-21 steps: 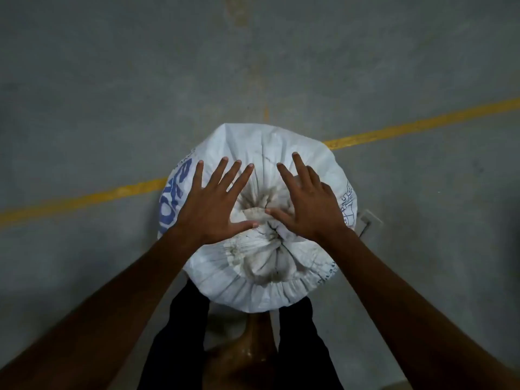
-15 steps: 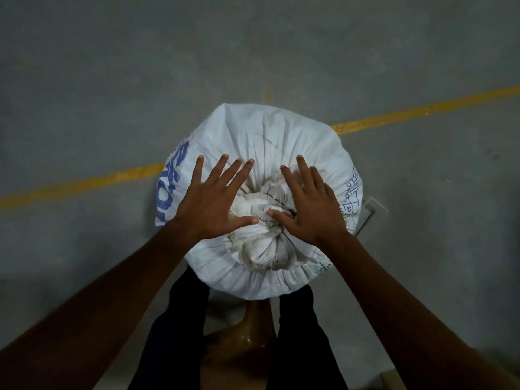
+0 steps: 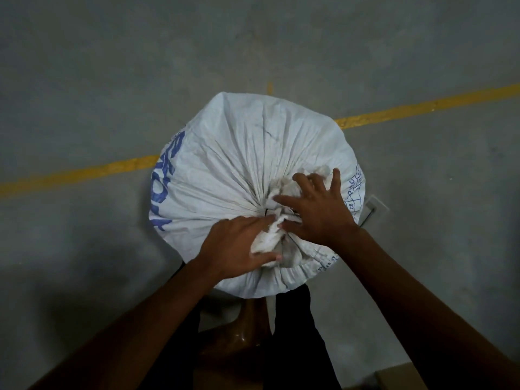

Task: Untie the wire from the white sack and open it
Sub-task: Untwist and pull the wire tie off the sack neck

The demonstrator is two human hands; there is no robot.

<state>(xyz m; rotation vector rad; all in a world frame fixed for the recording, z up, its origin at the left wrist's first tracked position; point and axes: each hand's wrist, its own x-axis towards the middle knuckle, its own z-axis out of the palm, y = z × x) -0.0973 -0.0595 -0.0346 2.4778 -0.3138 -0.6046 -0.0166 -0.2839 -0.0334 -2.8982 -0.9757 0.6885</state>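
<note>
A full white woven sack (image 3: 242,161) with blue print stands upright on the grey floor, its top gathered into a bunched neck (image 3: 274,237) near me. A short dark piece of the wire (image 3: 266,211) shows at the gather. My left hand (image 3: 239,246) pinches the bunched cloth of the neck between thumb and fingers. My right hand (image 3: 318,209) lies over the right side of the neck with fingers spread, pressing on the cloth. Most of the tie is hidden under my hands.
A yellow painted line (image 3: 84,173) crosses the concrete floor behind the sack. A small pale tag or plate (image 3: 374,208) lies by the sack's right side. My dark-clothed legs (image 3: 292,333) and a brown stool seat (image 3: 242,333) are right below the sack.
Both hands have slid from lying flat and spread on the sack's top toward me and onto the bunched neck; my left hand has closed on the cloth. The view has shifted.
</note>
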